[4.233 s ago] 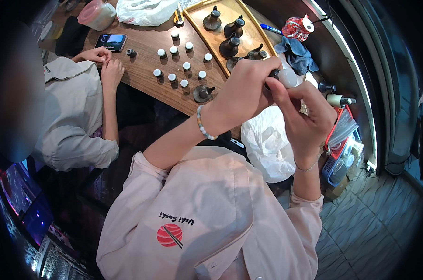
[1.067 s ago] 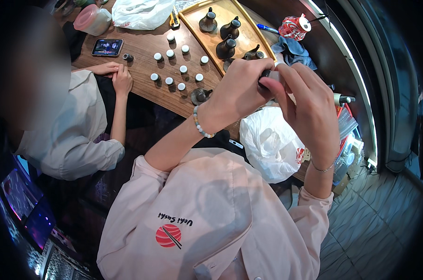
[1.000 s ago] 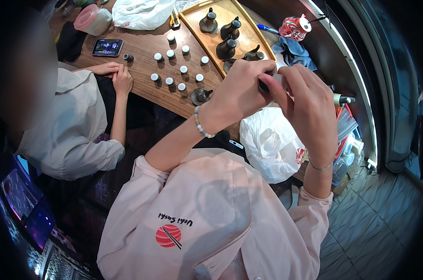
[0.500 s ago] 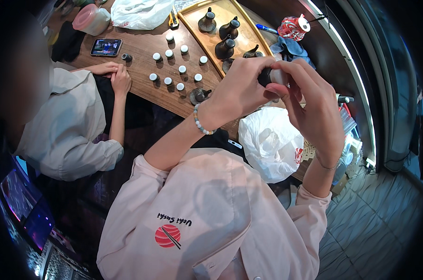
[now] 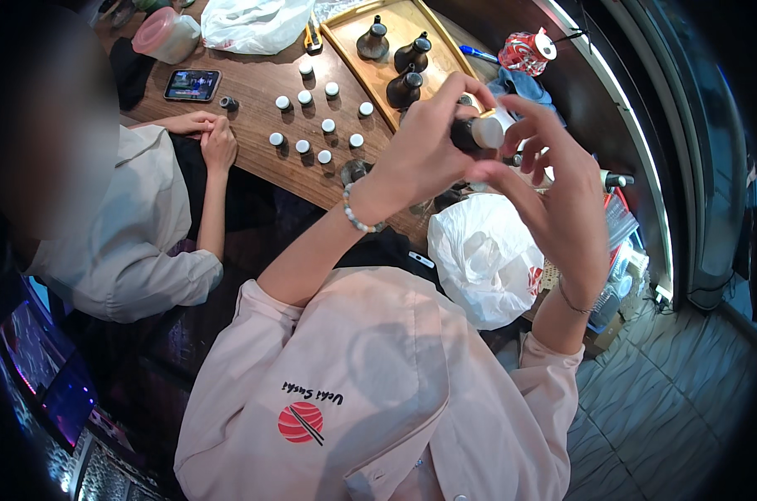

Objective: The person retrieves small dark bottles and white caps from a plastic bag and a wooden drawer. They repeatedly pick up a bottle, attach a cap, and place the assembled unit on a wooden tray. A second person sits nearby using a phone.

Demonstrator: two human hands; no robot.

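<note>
My left hand (image 5: 412, 154), with a beaded bracelet at its wrist, holds a small dark bottle (image 5: 463, 134) sideways. Its white cap (image 5: 487, 133) points toward my right hand (image 5: 562, 188). The right hand's thumb and fingers are spread apart just beside the cap, with nothing seen between them. On the wooden table, several similar small bottles (image 5: 328, 127) with white caps stand in loose rows left of my hands. A dark spouted pourer (image 5: 355, 172) sits by my left wrist, partly hidden behind it.
A wooden tray (image 5: 345, 52) carries several dark spouted pourers (image 5: 372, 42). A white plastic bag (image 5: 483, 259) lies below my hands. A seated person's hands (image 5: 216, 138) rest at the table edge near a phone (image 5: 192, 85), an uncapped dark bottle (image 5: 228, 103) and a yellow cutter (image 5: 312, 37).
My right hand's fingers have opened off the white cap. The bottle in my left hand has shifted slightly left, and its cap now shows fully.
</note>
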